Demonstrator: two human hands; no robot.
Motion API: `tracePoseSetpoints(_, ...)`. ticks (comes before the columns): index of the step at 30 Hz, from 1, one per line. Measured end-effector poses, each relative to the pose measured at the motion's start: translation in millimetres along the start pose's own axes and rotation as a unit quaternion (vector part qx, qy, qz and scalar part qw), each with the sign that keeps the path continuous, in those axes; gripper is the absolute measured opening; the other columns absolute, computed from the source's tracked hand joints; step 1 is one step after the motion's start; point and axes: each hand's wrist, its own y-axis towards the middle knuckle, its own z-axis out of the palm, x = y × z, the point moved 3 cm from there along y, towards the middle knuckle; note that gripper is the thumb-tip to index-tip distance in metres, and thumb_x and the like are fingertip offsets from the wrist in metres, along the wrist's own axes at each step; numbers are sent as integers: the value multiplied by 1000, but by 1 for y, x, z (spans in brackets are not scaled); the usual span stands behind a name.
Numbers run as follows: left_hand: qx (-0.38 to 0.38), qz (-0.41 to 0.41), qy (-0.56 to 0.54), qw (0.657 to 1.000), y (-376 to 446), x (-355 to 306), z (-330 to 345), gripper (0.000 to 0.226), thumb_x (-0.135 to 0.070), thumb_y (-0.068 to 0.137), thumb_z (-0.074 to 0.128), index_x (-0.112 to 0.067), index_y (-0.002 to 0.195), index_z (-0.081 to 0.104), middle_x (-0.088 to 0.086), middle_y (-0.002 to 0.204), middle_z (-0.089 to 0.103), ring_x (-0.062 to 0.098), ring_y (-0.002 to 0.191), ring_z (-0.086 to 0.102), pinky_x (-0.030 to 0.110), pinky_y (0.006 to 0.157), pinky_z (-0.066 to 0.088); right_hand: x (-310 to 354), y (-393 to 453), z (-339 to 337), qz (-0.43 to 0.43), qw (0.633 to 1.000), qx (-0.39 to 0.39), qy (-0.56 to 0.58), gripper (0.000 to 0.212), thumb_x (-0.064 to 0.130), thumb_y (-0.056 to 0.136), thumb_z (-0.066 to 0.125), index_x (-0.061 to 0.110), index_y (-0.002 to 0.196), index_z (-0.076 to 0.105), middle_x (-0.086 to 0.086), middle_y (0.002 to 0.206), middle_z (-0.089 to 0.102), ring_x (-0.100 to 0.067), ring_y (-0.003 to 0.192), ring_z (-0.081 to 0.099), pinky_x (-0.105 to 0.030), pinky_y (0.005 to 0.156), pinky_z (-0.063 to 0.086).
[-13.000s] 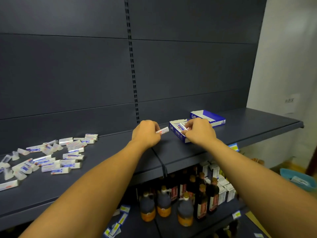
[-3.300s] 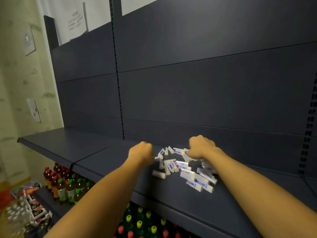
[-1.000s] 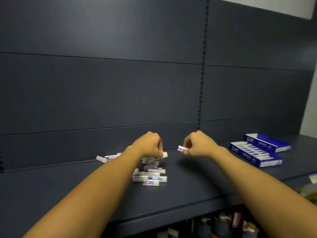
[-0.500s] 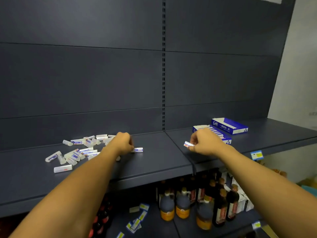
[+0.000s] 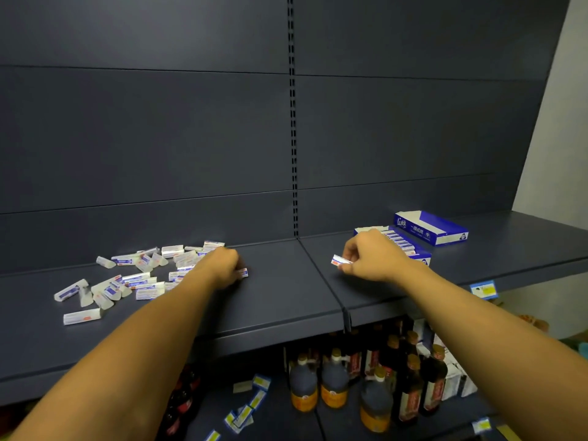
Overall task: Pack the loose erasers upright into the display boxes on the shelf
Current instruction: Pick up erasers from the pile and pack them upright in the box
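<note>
Below the dark grey metal shelf [image 5: 280,300], brown glass bottles [image 5: 334,386] are standing. On it, the left hand [image 5: 222,265] is pinching a white wrapped eraser [image 5: 243,272] beside scattered loose erasers [image 5: 133,278]. The right hand [image 5: 369,259] is pinching another small white eraser [image 5: 339,260] before the blue cardboard display boxes [image 5: 429,230].
</note>
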Motion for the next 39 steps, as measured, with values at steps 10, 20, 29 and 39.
tracePoseSetpoints(10,-20,57,-87,994,64,-53,-57,17,-29,86,75,-20,100,76,-1,96,72,16,89,66,34,83,56,-49,72,-25,23,999,-28,-28,17,38,81,74,23,86,72,3,82,69,-15,76,65,-33,66,56)
tracePoseSetpoints(20,-31,147,-130,980,115,-170,-66,14,-25,89,72,-16,99,73,0,96,71,15,88,66,35,85,57,-130,109,-22,23,999,-22,0,21,39,83,76,20,89,70,3,86,72,-14,76,67,-34,72,60)
tracePoseSetpoints(29,-66,98,-222,968,138,-250,-59,11,-26,86,75,-19,94,73,-4,84,74,8,78,69,21,71,55,-189,126,-21,-62,992,-20,108,20,34,84,78,21,98,75,12,83,67,-8,75,64,-17,62,46)
tracePoseSetpoints(39,-156,-8,-458,875,141,-263,-5,8,-23,86,78,-21,92,74,-6,80,73,7,76,69,18,65,54,-224,145,16,-168,963,-19,209,23,32,78,84,23,97,77,18,91,68,-3,81,66,-14,64,47)
